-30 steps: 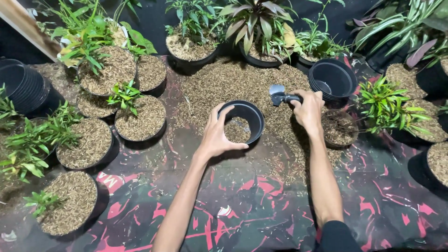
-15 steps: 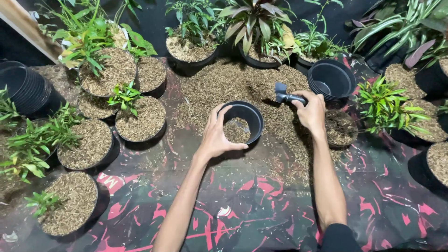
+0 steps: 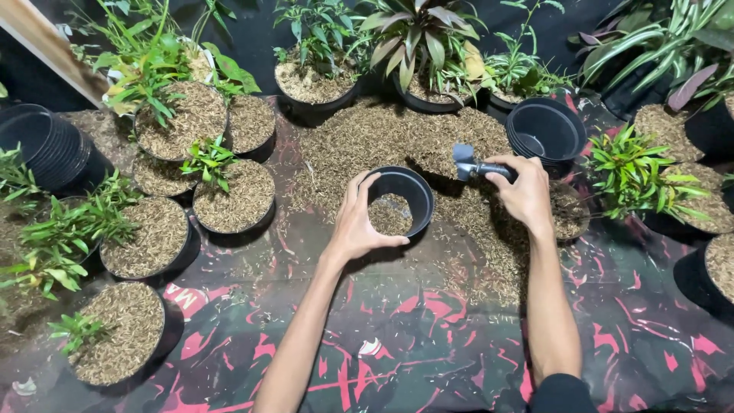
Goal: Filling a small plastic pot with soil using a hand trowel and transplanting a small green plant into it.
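A dark plastic sheet (image 3: 428, 359) with pink and red marks covers the ground, and on it, toward the far edge, lies a wide heap of brown husk mix (image 3: 382, 141). Leafy plants in black pots line the far edge and the right side, among them a broad striped plant (image 3: 420, 34) at the far middle and a bright green one (image 3: 638, 172) at the right. On the left side stand several filled pots, some with small green shoots, and a stack of empty pots (image 3: 46, 149) lies tipped near the far left corner. Another stack of empty pots (image 3: 547, 130) stands upright at the far right of the heap. In the middle, at the near edge of the heap, stands a black pot (image 3: 397, 200) with only a little mix in its bottom. The left hand (image 3: 355, 226) curls round its near rim, thumb on one side and fingers over the other, steadying it. The right hand (image 3: 527, 191) is wrapped round the dark handle of a small trowel (image 3: 470, 164), whose grey blade points left over the heap just beyond the pot. Compared with a second ago, the trowel has lifted a little and drawn closer to the pot's rim, while the left hand has kept its grip; the pot's fill looks unchanged.
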